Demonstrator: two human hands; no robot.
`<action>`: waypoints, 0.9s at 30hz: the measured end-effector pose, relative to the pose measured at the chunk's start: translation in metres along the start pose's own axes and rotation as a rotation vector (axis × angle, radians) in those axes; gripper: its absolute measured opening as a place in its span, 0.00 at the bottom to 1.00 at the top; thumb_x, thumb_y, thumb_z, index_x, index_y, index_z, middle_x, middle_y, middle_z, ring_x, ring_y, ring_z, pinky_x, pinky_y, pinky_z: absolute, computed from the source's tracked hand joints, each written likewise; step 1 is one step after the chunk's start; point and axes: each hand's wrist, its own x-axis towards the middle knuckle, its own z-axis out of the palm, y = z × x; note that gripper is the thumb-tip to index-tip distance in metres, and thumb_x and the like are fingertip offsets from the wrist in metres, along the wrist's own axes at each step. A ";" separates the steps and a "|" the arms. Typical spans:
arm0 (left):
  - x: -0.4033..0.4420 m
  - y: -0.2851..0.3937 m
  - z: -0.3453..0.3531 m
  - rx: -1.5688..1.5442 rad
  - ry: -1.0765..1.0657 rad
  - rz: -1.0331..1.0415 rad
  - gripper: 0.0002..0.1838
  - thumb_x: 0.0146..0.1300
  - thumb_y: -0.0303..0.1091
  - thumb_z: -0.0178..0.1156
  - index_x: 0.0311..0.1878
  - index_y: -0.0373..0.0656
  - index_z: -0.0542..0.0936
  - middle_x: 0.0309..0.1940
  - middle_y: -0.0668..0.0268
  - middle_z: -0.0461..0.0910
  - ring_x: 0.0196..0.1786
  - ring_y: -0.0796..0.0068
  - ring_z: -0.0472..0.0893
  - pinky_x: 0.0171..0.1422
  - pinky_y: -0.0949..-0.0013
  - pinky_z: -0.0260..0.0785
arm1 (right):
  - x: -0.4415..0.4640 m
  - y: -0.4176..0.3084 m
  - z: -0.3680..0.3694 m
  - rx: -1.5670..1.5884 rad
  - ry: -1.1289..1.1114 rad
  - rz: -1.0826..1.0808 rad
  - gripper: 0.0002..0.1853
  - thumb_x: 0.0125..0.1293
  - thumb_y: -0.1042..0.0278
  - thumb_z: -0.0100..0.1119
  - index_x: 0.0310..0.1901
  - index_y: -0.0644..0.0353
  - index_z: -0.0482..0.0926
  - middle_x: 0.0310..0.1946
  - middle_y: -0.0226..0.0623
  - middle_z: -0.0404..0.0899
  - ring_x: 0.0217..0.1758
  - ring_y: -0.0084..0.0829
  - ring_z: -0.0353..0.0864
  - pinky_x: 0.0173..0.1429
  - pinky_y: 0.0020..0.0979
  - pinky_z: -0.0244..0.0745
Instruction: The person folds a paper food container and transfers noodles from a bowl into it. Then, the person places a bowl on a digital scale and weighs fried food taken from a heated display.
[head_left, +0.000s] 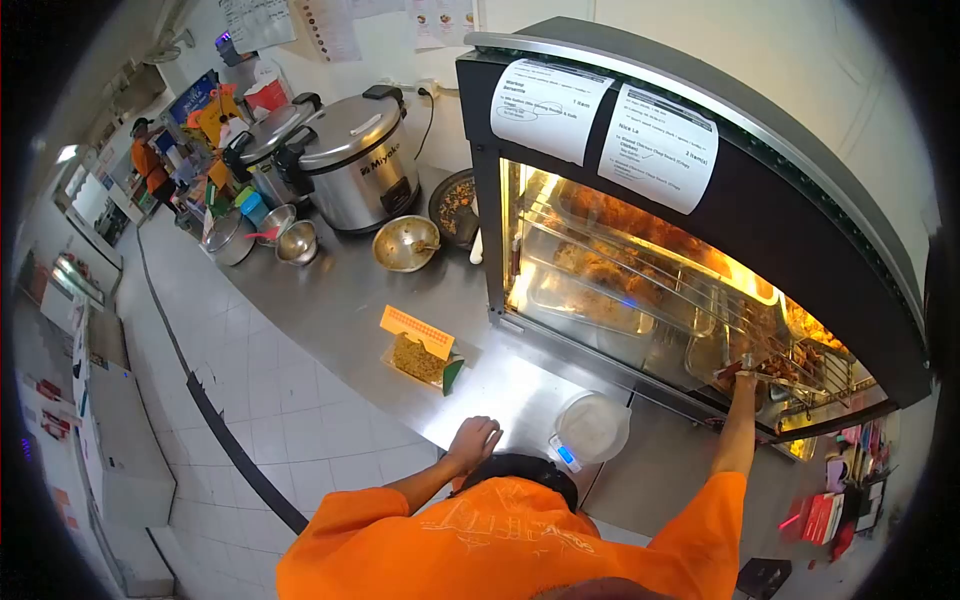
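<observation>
Only right hand [744, 378] at warmer [780, 243]

"Miyako" is lettered on the larger steel cooker [352, 168]. On the heated display case [775, 235], the left paper slip [550, 112] reads "1 item" and the right paper slip [657, 148] "2 item(s)" — much smaller print is blurred.
</observation>
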 end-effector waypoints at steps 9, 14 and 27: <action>-0.001 0.000 0.000 -0.005 0.022 0.018 0.06 0.69 0.34 0.63 0.40 0.43 0.78 0.35 0.59 0.78 0.39 0.54 0.77 0.46 0.54 0.68 | 0.001 0.009 0.005 -0.045 0.036 -0.001 0.20 0.82 0.51 0.43 0.53 0.58 0.80 0.37 0.38 0.82 0.38 0.39 0.78 0.45 0.42 0.79; -0.003 -0.001 0.003 0.006 0.053 0.035 0.06 0.69 0.34 0.64 0.39 0.43 0.78 0.34 0.59 0.77 0.39 0.54 0.77 0.46 0.54 0.68 | 0.002 0.014 0.007 -0.069 0.042 -0.006 0.20 0.82 0.52 0.43 0.52 0.58 0.79 0.35 0.36 0.82 0.36 0.37 0.78 0.44 0.41 0.79; -0.001 -0.002 0.004 -0.009 0.039 0.037 0.07 0.69 0.34 0.63 0.39 0.42 0.78 0.34 0.59 0.77 0.39 0.54 0.77 0.46 0.54 0.68 | 0.007 0.017 0.013 -0.138 0.062 -0.023 0.18 0.83 0.55 0.41 0.50 0.57 0.79 0.32 0.32 0.81 0.31 0.32 0.77 0.40 0.39 0.78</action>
